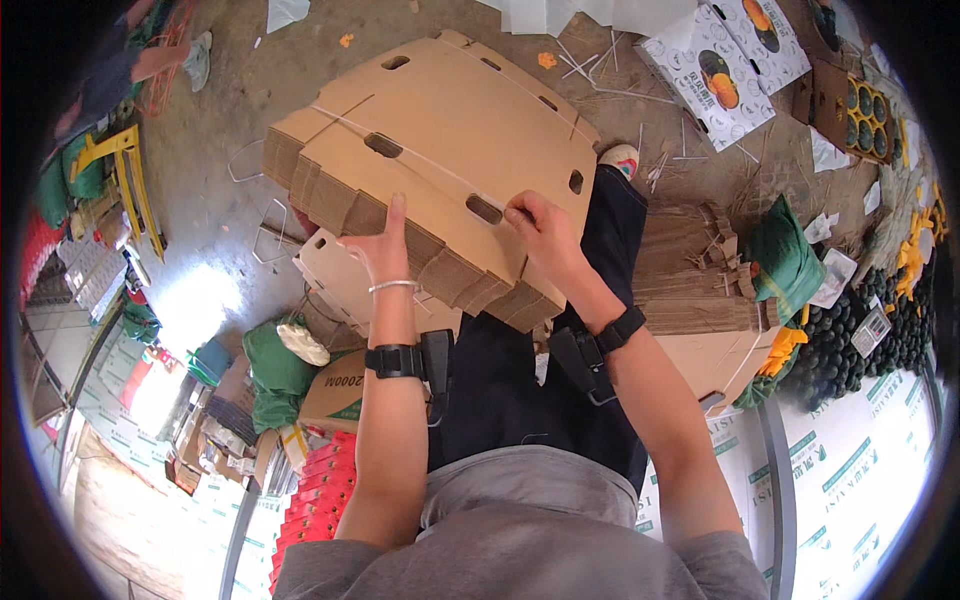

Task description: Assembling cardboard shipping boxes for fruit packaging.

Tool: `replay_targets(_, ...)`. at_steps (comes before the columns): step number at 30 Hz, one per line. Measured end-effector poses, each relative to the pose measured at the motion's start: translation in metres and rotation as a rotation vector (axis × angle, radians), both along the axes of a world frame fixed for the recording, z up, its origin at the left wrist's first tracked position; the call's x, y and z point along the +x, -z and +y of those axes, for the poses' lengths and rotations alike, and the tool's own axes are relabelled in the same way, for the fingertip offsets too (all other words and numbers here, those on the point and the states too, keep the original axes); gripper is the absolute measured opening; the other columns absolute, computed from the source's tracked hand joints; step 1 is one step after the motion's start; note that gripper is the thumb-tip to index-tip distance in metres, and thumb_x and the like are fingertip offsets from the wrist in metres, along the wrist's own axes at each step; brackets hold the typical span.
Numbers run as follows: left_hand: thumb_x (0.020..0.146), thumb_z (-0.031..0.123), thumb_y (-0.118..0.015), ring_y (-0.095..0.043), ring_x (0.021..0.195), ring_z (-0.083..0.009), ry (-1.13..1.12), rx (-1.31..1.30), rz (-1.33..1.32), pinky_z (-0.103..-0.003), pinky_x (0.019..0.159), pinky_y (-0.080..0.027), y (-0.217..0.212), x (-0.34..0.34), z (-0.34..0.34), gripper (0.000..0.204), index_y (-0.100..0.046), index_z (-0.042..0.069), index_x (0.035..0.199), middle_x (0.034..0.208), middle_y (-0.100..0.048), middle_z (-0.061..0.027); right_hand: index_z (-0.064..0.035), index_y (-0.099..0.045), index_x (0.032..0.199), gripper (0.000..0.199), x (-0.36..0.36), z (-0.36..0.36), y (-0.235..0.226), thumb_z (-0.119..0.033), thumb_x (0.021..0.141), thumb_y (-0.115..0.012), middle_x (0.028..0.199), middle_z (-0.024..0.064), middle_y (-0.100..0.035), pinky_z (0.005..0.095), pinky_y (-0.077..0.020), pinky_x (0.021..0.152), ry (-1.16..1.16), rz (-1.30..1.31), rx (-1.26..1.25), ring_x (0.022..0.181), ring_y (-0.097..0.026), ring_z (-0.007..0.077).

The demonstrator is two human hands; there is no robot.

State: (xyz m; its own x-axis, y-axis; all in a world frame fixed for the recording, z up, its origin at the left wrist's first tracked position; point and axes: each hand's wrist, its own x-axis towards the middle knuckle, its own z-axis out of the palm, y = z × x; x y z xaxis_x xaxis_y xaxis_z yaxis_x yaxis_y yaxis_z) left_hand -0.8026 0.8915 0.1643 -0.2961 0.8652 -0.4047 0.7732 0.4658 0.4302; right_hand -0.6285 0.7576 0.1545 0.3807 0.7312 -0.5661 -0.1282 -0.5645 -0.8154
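Observation:
A thick stack of flattened cardboard boxes [450,110] lies tilted before my legs, with oval hand holes in its top sheet. White strapping bands cross it; the nearer strap [435,175] runs over two of the holes. My left hand [378,250] is at the stack's near left edge, its thumb stretched up over the top sheet and the other fingers bent against the layered side, partly hidden. By the hole at the near right, my right hand [545,230] is closed, thumb and forefinger pinching the nearer strap.
More flattened cardboard [685,265] is piled to the right, beside a green sack [785,255] and many dark round fruits [830,355]. Printed white cartons [715,85] stand at the far right. Thin white strips [655,170] litter the floor. A yellow metal frame [135,185] is at left.

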Motion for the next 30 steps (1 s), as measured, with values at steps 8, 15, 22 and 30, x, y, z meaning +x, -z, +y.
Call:
replay_targets(8, 0.058, 0.037, -0.081, -0.029, 0.128, -0.0337, 0.035, 0.058, 0.038, -0.034, 0.107, -0.023, -0.022, 0.063, 0.025, 0.124, 0.001, -0.023, 0.129, 0.137, -0.025, -0.031, -0.0029, -0.054, 0.085, 0.01, 0.006, 0.0, -0.031, -0.013, 0.088, -0.054, 0.068, -0.0024, -0.052, 0.0213, -0.0375, 0.055, 0.251, 0.74, 0.003, 0.062, -0.045, 0.0052)
replay_targets(15, 0.064, 0.051, -0.072, -0.011, 0.133, -0.0439, 0.21, 0.032, 0.122, -0.045, 0.11, -0.012, -0.039, 0.108, -0.02, 0.123, 0.002, -0.017, 0.133, 0.139, -0.009, -0.0378, 0.0001, -0.055, 0.085, 0.018, 0.034, -0.003, -0.03, -0.017, 0.09, -0.052, 0.073, 0.0014, -0.056, 0.0235, -0.0419, 0.058, 0.25, 0.588, -0.021, 0.065, -0.051, 0.0092)
replay_targets(22, 0.068, 0.053, -0.066, -0.012, 0.132, -0.0456, 0.214, 0.07, 0.259, -0.046, 0.109, -0.012, -0.03, 0.114, -0.014, 0.117, 0.002, -0.015, 0.134, 0.14, -0.009, -0.036, 0.0055, -0.06, 0.075, 0.032, 0.037, 0.028, -0.025, -0.025, 0.083, -0.054, 0.068, 0.0227, -0.059, 0.0387, -0.0457, 0.061, -0.021, 0.148, -0.061, 0.065, -0.059, 0.0341)
replay_targets(30, 0.066, 0.055, -0.067, -0.004, 0.134, -0.0445, 0.087, -0.107, 0.259, -0.045, 0.11, -0.008, -0.036, 0.119, -0.011, 0.122, 0.006, -0.015, 0.134, 0.141, -0.004, -0.0369, 0.002, -0.063, 0.072, 0.034, 0.043, 0.024, -0.024, -0.031, 0.078, -0.055, 0.069, 0.0207, -0.06, 0.0417, -0.046, 0.062, -0.212, 0.091, -0.199, 0.066, -0.059, 0.0355)
